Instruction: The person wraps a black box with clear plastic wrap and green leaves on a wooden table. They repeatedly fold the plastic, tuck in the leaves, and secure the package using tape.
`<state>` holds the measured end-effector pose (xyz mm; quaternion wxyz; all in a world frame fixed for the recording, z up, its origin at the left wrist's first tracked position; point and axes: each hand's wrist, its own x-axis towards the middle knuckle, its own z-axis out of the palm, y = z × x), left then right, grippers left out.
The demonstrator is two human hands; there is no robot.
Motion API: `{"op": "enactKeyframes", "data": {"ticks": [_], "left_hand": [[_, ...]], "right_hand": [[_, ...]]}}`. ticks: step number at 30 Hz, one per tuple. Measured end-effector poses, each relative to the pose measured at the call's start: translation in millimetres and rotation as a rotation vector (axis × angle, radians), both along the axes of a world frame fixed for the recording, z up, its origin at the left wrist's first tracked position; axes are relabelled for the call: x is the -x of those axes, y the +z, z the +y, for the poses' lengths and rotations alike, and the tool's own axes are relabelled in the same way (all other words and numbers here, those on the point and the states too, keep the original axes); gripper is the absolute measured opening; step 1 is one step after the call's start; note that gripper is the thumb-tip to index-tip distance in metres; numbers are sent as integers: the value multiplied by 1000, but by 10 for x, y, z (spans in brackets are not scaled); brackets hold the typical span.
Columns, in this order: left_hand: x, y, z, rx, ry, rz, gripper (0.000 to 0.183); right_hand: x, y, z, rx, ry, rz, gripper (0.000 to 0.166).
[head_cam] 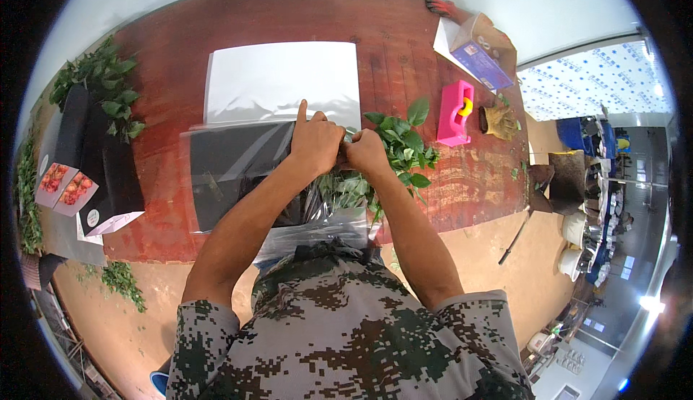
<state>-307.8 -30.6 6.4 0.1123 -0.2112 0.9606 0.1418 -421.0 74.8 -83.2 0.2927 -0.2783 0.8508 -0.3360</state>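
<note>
A leafy bundle lies across the table in front of me, rolled in black sheet (pixel 238 156) and clear plastic film (pixel 341 226). Green leafy stems (pixel 403 143) stick out of its right end. My left hand (pixel 316 140) presses on the top of the wrap, index finger stretched out, its thumb side pinching the wrapping. Meeting it at the neck of the bundle, my right hand (pixel 365 151) has its fingers curled in on the wrapping. The exact pinch is hidden between the hands. A stack of white sheets (pixel 284 80) lies just beyond.
A pink tape dispenser (pixel 452 113), a work glove (pixel 498 122) and an opened cardboard box (pixel 482 59) are on the right of the red wooden table (pixel 303 10). Black-wrapped bundles (pixel 111 167) with leaves lie at left. Cut leaves (pixel 122 281) litter the floor.
</note>
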Motion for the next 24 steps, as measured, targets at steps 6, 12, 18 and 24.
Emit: {"op": "enactKeyframes", "data": {"ticks": [6,12,18,24], "left_hand": [[33,47,23,20,-50,1,20],[-38,41,-51,35,-54,-5,21],[-10,69,-29,5,-98,-13,22],[-92,311,-138,-86,-90,-72,24]], "right_hand": [[-52,197,163,-106,-18,-143,31],[-348,267,193,4,-188,-399,31],[-583,647,627,-105,-129,-439,29],[-54,1100,1256,30,-403,-220,24]]}}
